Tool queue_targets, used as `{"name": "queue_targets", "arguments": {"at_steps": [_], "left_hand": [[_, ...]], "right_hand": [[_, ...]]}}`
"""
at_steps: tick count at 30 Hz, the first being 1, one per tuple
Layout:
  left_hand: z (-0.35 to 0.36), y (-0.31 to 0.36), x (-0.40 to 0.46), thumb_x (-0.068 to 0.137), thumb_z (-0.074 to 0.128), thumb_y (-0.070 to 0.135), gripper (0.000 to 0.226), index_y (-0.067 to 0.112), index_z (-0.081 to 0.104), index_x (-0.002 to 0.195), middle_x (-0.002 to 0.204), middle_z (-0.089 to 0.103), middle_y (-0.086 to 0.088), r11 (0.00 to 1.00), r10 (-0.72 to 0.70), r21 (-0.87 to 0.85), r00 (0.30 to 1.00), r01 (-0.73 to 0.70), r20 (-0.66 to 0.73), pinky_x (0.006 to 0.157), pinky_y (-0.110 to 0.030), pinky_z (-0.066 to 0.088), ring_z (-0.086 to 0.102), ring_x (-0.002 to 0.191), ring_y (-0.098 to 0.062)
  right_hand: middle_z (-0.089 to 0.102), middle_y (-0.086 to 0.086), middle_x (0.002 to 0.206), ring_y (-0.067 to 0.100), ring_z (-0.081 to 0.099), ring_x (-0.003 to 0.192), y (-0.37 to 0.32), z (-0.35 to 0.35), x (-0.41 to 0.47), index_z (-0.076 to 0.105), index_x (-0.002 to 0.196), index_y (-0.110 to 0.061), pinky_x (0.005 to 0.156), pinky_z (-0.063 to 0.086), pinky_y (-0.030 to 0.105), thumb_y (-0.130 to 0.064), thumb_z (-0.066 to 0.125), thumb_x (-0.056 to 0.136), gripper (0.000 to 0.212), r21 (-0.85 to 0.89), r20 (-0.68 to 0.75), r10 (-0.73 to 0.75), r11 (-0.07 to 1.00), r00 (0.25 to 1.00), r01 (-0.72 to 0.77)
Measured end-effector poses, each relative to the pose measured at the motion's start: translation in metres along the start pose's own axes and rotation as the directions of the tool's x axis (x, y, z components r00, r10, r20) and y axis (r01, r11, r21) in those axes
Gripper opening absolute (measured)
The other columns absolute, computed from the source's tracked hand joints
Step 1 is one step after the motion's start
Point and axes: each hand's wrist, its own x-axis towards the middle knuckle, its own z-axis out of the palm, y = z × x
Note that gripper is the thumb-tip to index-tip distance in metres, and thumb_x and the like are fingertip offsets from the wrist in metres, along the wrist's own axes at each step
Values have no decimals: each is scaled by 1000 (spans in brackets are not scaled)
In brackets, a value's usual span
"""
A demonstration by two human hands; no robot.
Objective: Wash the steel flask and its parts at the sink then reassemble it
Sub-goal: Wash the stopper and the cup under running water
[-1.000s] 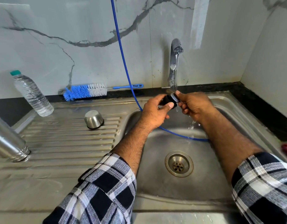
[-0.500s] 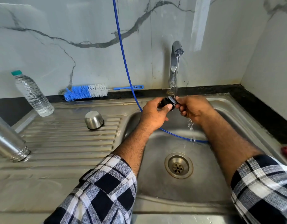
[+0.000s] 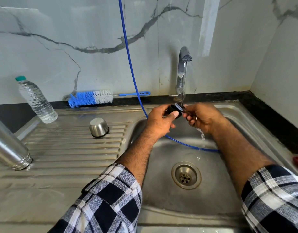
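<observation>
Currently the left hand (image 3: 159,122) is closed around the black flask stopper (image 3: 174,111), thumb over its near side, fingers wrapped behind. The right hand (image 3: 201,117) is curled shut at the stopper's inner end, fingertips working the pale seal ring there; how much of the ring it actually grips I cannot tell. The stopper sits directly under the tap (image 3: 182,71) stream, above the back of the sink (image 3: 165,195) basin.

Orientation: stopper's long axis runs roughly horizontal, tilted slightly up, ring end pointing toward the right hand and the water, cap end buried in the left palm.

Risks, my read:
- Wet plastic plus a two-hand rub means a slip, and the part drops into the basin below the grip.
- If the ring peels off, it is small enough to wash toward the drain (image 3: 186,175) straight below the hands.
- The blue hose (image 3: 128,61) passes just behind the left wrist; a snag could jerk the hold.

Further out to the left: steel cup (image 3: 98,127) upside down on the drainboard, flask body (image 3: 9,148) leaning mouth-down at the far edge. Both await reassembly.
</observation>
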Motion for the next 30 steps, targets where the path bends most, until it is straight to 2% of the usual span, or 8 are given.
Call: {"name": "queue_targets", "arguments": {"at_steps": [5,9,12,16,19,23,25,30], "left_hand": [[-3,2,1,100,71,19,34,22,67,134,108,78,-4,1000,21,-15,997,-20,73,53,-30,56,74,69,-18],[0,6,-3,97,76,22,33,20,68,130,106,77,-7,997,51,-53,995,-47,85,62,-38,64,78,85,-26],[-2,4,-3,91,83,23,26,19,70,114,105,73,-7,991,12,-131,1000,-11,9,70,-47,67,77,97,-27],[-3,4,-3,85,87,10,36,20,60,106,110,73,-18,967,-37,-252,999,38,11,75,-47,67,78,95,-34],[-2,7,-2,71,95,2,51,26,63,102,108,75,-10,980,48,-191,999,-52,-23,71,-44,66,77,86,-29],[2,7,1,61,100,15,63,46,63,100,111,74,4,977,212,15,976,-212,-44,74,-38,63,68,84,-16],[2,5,1,67,98,11,61,40,63,107,109,76,0,984,159,-66,985,-163,-63,73,-34,63,70,79,-15],[-8,3,0,96,69,-5,35,9,65,129,94,78,-9,919,51,-391,999,-48,-2,74,-31,63,73,81,-20]], "right_hand": [[59,0,60,8,45,47,-5,5,-8,76,95,-6,40,36,21,-40,89,83,39,-23,-78,-87,996,993,85],[58,0,58,9,44,46,-5,3,-8,76,91,-8,41,36,24,-46,81,91,38,-90,-186,-94,993,978,78],[64,2,67,9,50,54,-5,6,-10,78,98,-7,50,42,24,-28,71,101,22,-93,-114,-103,991,988,93],[62,2,65,11,51,54,-7,6,-12,79,101,-7,51,44,26,-42,81,91,36,-107,31,-156,982,987,158],[58,1,60,12,47,49,-7,7,-12,80,93,-11,45,40,27,-44,80,92,33,-254,-17,-233,942,972,222],[58,4,59,16,48,48,-2,11,-6,74,90,-10,44,39,28,-52,62,102,46,-391,-159,-306,893,939,224],[58,2,58,13,47,45,-3,10,-6,73,91,-13,42,38,25,-54,66,100,43,-292,-106,-278,926,955,238],[70,12,78,15,56,57,-9,8,-7,68,103,-8,49,45,24,-29,69,102,21,82,142,-226,973,964,216]]}}
